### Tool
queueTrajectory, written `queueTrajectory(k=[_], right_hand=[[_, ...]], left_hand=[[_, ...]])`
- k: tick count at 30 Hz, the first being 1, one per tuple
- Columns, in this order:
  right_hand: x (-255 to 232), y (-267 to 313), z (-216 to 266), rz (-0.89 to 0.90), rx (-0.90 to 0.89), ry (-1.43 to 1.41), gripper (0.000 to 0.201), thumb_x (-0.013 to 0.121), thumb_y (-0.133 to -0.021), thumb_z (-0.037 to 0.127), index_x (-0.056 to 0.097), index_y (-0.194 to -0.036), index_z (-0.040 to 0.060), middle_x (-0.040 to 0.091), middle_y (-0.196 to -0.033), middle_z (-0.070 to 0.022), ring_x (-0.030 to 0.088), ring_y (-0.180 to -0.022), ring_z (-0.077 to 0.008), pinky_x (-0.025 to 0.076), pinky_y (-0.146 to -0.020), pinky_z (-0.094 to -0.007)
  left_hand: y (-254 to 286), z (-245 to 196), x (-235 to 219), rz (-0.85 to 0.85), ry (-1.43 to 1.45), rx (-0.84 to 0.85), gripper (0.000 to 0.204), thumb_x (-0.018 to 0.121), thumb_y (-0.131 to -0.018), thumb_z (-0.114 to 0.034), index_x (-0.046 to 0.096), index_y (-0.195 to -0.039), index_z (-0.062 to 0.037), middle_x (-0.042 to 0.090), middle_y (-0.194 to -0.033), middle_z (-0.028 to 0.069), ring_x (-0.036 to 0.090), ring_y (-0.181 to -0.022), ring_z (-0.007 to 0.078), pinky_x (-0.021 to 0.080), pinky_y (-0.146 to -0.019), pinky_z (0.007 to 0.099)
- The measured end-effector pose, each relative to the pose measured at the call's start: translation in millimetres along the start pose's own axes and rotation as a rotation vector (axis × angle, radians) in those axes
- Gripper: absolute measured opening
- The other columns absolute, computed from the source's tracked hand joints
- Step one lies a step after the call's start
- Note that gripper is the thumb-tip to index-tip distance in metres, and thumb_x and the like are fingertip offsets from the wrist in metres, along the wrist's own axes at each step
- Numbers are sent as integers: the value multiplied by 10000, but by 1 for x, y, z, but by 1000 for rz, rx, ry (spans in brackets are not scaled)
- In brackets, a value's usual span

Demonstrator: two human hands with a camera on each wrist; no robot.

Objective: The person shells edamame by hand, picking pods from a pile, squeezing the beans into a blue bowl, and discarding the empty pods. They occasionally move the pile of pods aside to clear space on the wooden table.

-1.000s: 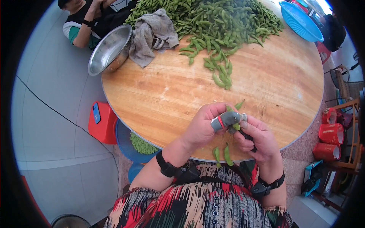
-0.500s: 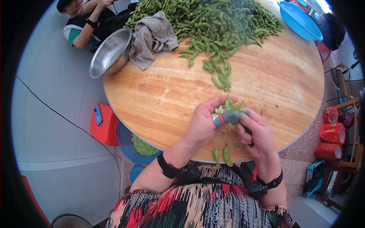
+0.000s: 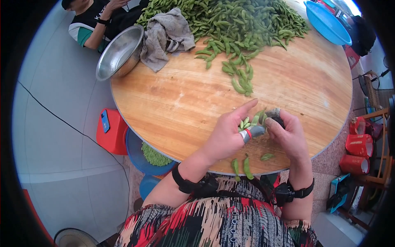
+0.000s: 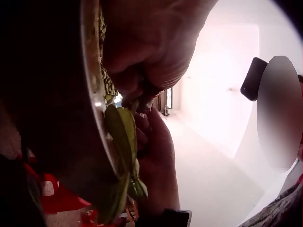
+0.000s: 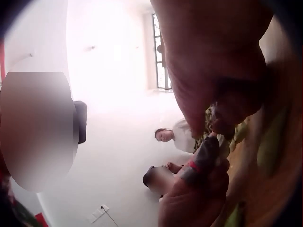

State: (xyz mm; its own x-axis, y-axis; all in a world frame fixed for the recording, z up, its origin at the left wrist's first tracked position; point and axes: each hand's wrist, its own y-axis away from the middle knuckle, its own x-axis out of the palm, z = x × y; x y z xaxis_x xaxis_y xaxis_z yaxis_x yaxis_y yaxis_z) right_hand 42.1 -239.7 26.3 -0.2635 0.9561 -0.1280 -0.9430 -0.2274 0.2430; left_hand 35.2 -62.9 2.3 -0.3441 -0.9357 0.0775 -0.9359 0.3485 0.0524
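Lying nearest, two green pods rest close to the edge of the table, a smaller pod near them. Just beyond, the left hand, one digit in a grey cover with a red band, curls its grip loosely around several pale beans. The right hand has its grip closed, thumb and fingers pinching an upright pod between both hands. Farther off, a heap of pods sits beside a crumpled cloth and a tilted metal bowl.
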Motion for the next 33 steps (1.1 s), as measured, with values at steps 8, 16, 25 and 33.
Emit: queueTrajectory(k=[8,16,25,33], right_hand=[[-2,-2,1,36,94,-151,163,597,-813,173,562,-868,24,465,-577,35,392,-472,-29,307,-421,-191],[17,2,-17,319,300,-1393,40,535,-838,92,514,-817,66,369,-512,70,290,-354,-15,237,-326,-156],[29,7,4,-222,-368,25,95,603,-798,89,569,-766,6,529,-602,14,454,-516,-61,365,-468,-222],[25,8,16,-141,-249,21,89,610,-781,90,568,-751,17,511,-575,13,440,-486,-55,339,-440,-211]], left_hand=[[2,-15,5,-20,-223,116,606,672,-755,-57,412,-1303,-63,560,-752,-27,470,-698,43,391,-650,189],[-8,-1,0,71,-309,677,420,650,-780,-59,517,-1178,-83,544,-733,-36,490,-652,48,382,-541,202],[0,1,-5,2,566,-194,218,572,-807,-17,553,-1018,-68,573,-799,-17,484,-578,19,341,-466,128],[-1,0,-6,-5,567,-217,173,522,-830,-51,570,-996,-60,564,-753,-2,498,-568,53,353,-463,137]])
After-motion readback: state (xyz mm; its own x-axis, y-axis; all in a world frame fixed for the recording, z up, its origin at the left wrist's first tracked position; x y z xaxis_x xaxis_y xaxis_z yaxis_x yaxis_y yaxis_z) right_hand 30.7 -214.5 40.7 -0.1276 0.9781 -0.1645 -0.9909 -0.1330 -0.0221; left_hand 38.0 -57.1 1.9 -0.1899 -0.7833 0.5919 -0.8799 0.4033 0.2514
